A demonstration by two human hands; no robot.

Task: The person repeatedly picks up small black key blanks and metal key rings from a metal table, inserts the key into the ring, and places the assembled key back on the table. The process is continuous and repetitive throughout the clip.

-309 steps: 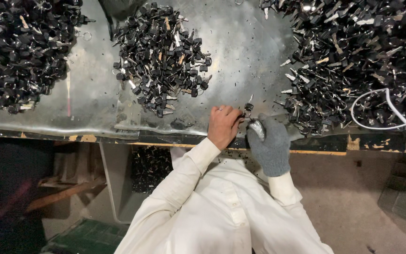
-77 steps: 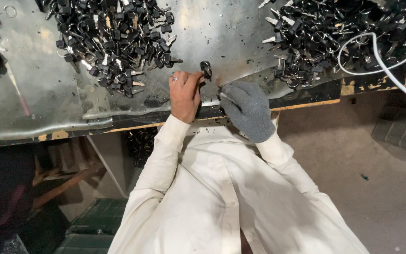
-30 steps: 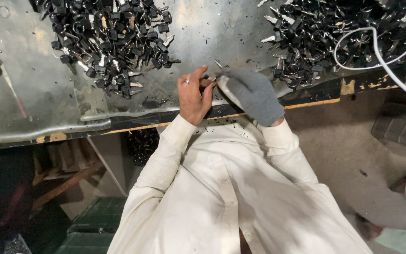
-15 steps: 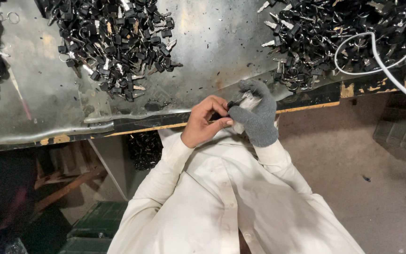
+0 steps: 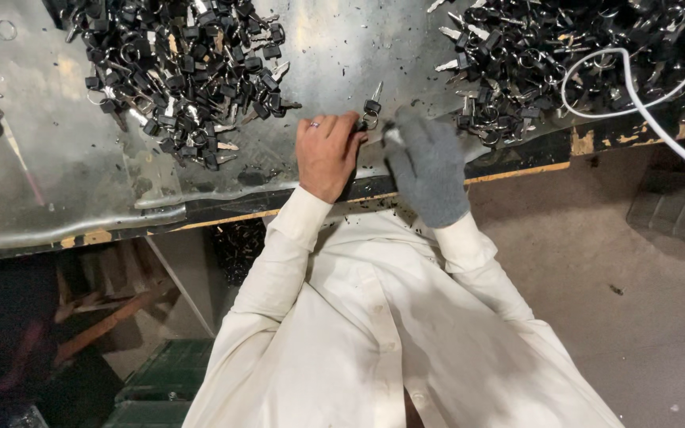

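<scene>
Our bare left hand (image 5: 327,154) pinches a ringed black-headed key (image 5: 371,111); gloved right hand (image 5: 426,166) grips something small beside it; heaps (image 5: 184,63) at eleven o'clock await.

Two hands (image 5: 378,154), three heaps of black-headed keys (image 5: 184,71), one white cable (image 5: 636,87)

No packages, labels, signs or screens anywhere in view

place: workshop | signs: scuffed sheet-metal bench (image 5: 342,47), heaps of black-headed keys (image 5: 184,63), bare concrete floor (image 5: 636,317)
</scene>
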